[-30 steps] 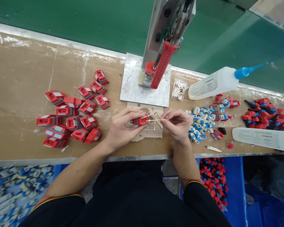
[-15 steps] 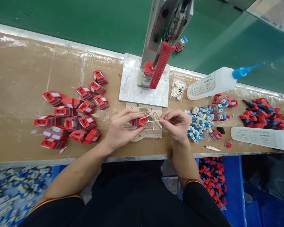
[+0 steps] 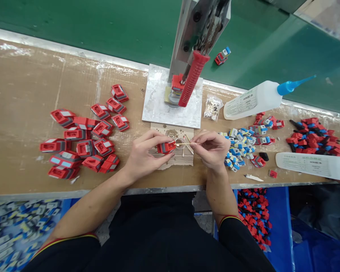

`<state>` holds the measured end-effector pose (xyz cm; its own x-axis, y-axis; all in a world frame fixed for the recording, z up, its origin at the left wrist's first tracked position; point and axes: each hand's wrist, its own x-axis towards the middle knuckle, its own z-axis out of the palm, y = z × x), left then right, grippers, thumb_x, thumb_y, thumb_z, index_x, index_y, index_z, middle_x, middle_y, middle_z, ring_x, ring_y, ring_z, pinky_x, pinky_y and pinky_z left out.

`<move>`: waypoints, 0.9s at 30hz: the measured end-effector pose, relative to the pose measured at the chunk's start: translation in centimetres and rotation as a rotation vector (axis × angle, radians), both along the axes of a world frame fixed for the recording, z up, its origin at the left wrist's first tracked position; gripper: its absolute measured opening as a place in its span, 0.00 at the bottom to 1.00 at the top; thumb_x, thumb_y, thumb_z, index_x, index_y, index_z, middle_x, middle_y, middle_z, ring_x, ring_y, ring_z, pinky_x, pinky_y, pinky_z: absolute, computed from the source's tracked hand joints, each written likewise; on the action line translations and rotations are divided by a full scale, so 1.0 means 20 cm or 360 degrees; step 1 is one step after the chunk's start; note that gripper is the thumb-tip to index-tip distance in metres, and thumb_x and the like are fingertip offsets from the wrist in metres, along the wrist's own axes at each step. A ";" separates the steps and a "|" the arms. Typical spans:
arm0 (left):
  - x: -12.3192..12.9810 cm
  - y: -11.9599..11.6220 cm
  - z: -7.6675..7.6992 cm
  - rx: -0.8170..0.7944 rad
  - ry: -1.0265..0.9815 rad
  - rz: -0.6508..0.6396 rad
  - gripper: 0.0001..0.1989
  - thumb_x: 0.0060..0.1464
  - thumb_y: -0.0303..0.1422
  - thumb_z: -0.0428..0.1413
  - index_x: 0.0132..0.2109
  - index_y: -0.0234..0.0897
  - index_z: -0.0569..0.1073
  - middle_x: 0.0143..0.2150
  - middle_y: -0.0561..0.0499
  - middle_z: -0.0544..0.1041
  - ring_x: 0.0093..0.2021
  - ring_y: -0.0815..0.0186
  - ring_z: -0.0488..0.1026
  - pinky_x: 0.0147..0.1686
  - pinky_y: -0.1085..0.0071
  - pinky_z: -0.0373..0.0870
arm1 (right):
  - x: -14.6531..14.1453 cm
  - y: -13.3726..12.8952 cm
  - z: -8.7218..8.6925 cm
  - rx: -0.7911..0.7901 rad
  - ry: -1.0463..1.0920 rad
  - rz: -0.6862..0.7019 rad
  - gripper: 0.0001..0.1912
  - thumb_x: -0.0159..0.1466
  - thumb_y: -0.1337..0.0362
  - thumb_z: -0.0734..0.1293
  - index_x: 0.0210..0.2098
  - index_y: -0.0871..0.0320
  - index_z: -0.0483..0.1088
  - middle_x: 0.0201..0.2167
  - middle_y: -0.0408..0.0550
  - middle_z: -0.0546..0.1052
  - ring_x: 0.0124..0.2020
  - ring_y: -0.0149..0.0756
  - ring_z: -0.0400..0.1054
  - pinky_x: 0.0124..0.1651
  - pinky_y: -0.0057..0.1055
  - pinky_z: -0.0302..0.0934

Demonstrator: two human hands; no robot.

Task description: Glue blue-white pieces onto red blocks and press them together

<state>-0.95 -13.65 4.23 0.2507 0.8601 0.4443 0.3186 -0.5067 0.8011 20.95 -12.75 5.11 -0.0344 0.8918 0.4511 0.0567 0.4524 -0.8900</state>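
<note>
Left hand [image 3: 141,152] clamped on red part [image 3: 164,147], in front of metal plate [image 3: 155,100] | right hand [image 3: 212,148] pinched on thin swab [image 3: 184,143], also before plate, tip at part's edge | better keep part steady, dab lightly

Red part [image 3: 166,147], gray-banded, is sitting pinched between thumb and fingers of the left hand [image 3: 144,152], one end facing right. Swab [image 3: 184,143], thin and pale, is running roughly level from the right hand [image 3: 212,148], tip reaching the part's right end; exact contact isn't showing clearly.
</note>
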 end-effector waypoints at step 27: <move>0.00 -0.01 0.01 -0.0268 -0.0074 -0.0129 0.14 0.53 0.32 0.72 0.47 0.37 0.83 0.42 0.47 0.87 0.39 0.62 0.84 0.43 0.70 0.80 | -0.03 -0.02 0.00 0.0103 -0.0072 0.0014 0.09 0.62 0.67 0.78 0.30 0.53 0.75 0.25 0.42 0.83 0.27 0.33 0.78 0.27 0.29 0.68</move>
<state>-1.04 -13.75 4.52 0.3043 0.9012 0.3087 0.2428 -0.3867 0.8897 20.39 -13.08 5.08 -0.0639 0.8605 0.5055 0.0919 0.5094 -0.8556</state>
